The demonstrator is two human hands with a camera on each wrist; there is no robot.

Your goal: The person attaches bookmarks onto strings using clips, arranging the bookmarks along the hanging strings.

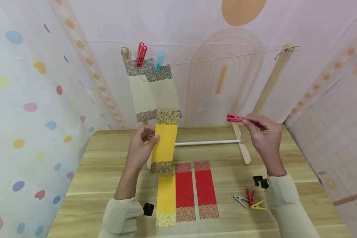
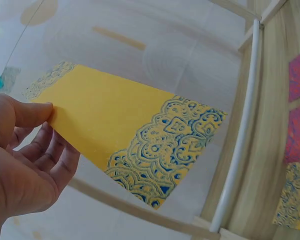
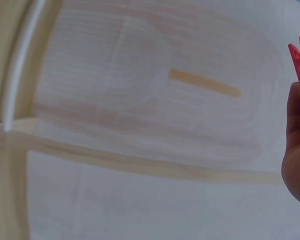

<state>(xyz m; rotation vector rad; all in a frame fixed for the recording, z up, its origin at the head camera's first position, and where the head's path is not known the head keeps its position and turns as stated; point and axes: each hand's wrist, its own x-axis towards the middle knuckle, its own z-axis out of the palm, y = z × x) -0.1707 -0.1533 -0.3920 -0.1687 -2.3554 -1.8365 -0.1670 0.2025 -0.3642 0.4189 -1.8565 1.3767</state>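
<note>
Paper strip (image 1: 166, 140), yellow, patterned: left hand (image 1: 139, 147) pinches one long edge; one-sided hold could let it twist. Clothespin (image 1: 234, 118), red: right hand (image 1: 266, 138) pinches one end; fingertip hold might slip.

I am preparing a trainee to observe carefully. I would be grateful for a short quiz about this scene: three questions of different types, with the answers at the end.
1. True or false: the left hand holds a red strip.
2. How many clothespins lie on the wood-grain tabletop?
3. Complete the sentence: The right hand pinches a ____ ____.

Key:
1. False; it holds a yellow strip with patterned ends.
2. Three: one greyish, one red and one yellow.
3. Red clothespin.
</note>
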